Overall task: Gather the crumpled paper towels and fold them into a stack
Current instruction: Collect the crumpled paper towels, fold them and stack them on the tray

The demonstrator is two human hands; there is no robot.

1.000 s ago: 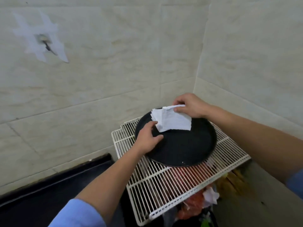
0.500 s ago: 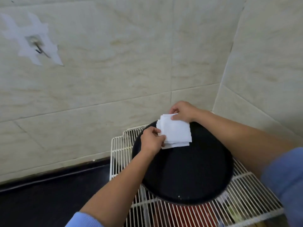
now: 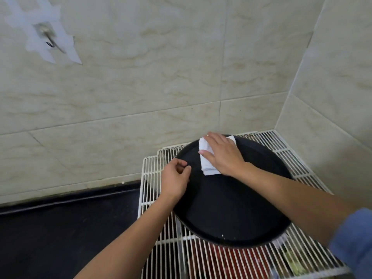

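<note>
Towels lie as a small white folded stack under the right hand, on the far part of a black round tray. The right hand is spread flat on top of the stack, palm down, with straight fingers that point away and a little to the left. It presses the stack and covers most of it. Only the left edge and the near corner of the stack show beside the thumb, and a small white corner shows behind the hand.

The left hand is just to the left of the stack, apart from it, over the left rim of the tray. Its fingers are loosely curled and the thumb tip is close to the index finger, with nothing seen between them. I cannot tell if it touches the rim.

The tray rests on a white wire rack, which reaches out on all sides of both hands. Below the wrists, red things show through the wires, too blurred to name. To the left of the left forearm is a dark surface. Beyond the hands stands a tiled wall, with a hook high to the left. A blue sleeve covers the right arm near the elbow.
</note>
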